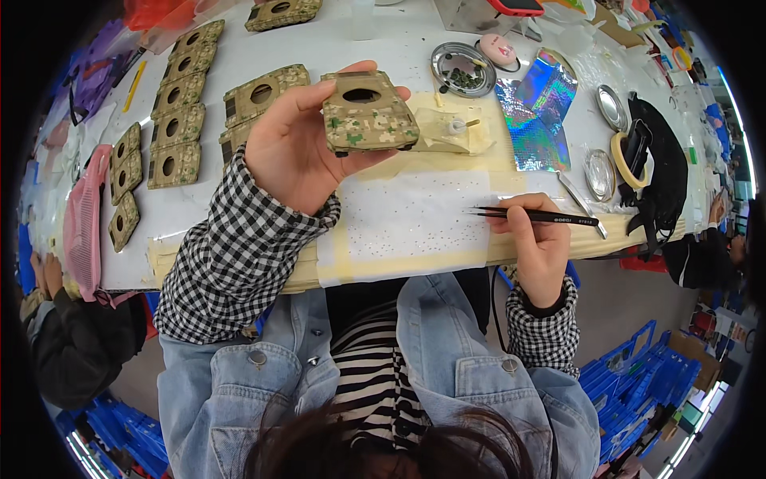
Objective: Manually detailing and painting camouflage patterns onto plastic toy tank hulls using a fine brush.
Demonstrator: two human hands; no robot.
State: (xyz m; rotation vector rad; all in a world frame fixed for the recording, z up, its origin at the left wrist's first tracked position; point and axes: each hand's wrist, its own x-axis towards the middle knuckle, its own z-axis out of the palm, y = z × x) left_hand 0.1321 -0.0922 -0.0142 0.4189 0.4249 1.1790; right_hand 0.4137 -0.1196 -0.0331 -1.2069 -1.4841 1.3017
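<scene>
My left hand (291, 156) is raised over the table, fingers and thumb around the edges of a camouflage-patterned shell (371, 128) that looks like a toy tank hull, with a round hole in its top. My right hand (538, 251) pinches black tweezers (558, 217), their tips pointing left just over a white sheet (359, 255). Many tiny dark specks are scattered on that sheet, too small to name. Behind the sheet sits a taped block (435, 140) with a small white fitting and a stick on it.
More camouflage hulls (174, 128) line the left side. A metal dish (463, 69) of small dark green parts stands behind, next to a pink oval object (498, 49). Shiny holographic film (536, 112), a silver blade-like tool (582, 204) and a tape roll (630, 160) lie right. Other people sit at both sides.
</scene>
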